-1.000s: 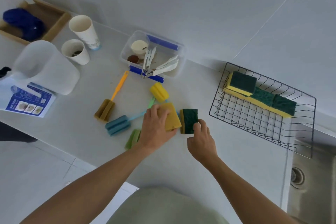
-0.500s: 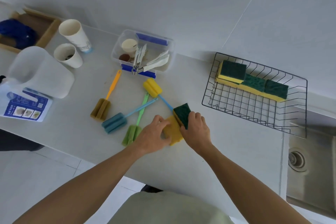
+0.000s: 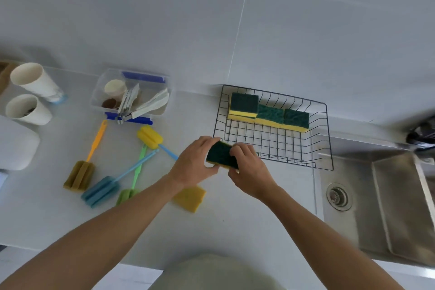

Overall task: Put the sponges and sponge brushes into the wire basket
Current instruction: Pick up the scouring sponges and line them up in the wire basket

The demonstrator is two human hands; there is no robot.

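My left hand [image 3: 196,162] and my right hand [image 3: 250,170] both grip a green-and-yellow sponge [image 3: 220,155], held just above the counter by the front left corner of the wire basket [image 3: 328,139]. Inside the basket, green-topped sponges [image 3: 270,113] lie along the back wall. A yellow sponge [image 3: 190,198] rests on the counter under my left forearm. Sponge brushes lie to the left: a brown one with an orange handle [image 3: 80,176], a blue one [image 3: 101,190], a green one [image 3: 126,195] and a yellow one [image 3: 149,136].
A clear plastic box [image 3: 98,92] with cutlery stands behind the brushes. Two white cups [image 3: 28,109] and a white jug [image 3: 16,146] are at the far left. A steel sink [image 3: 376,195] lies right of the basket.
Both hands lifted the green-topped sponge off the counter and carried it right, toward the basket. The yellow sponge stayed on the counter. The camera swung right and up.
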